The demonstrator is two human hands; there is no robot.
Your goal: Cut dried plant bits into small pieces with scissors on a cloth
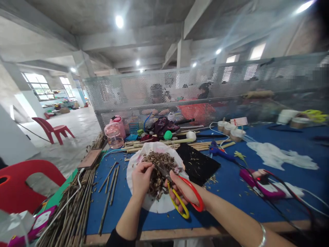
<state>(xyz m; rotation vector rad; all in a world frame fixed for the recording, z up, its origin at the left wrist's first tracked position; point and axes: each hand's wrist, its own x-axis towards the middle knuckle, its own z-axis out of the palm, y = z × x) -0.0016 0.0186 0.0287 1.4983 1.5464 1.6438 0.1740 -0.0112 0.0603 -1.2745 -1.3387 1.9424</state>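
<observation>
My left hand (141,178) is pinched shut on a small twig piece over a pile of brown cut plant bits (156,168). The pile lies in a white plastic bag (154,202) on the blue table (123,209). My right hand (183,190) grips scissors (183,202) with red and yellow handles. The blades point up and left toward the left hand's fingertips. Both hands hover close together above the pile.
Thin sticks (109,192) lie left of the bag, and a bundle (74,206) runs along the table's left edge. A black mat (197,164), a blue glue gun (218,151), a pink tool (262,185) with cables, tape rolls (231,132) and a mesh screen (205,89) with people behind surround the spot. Red chairs (25,185) stand left.
</observation>
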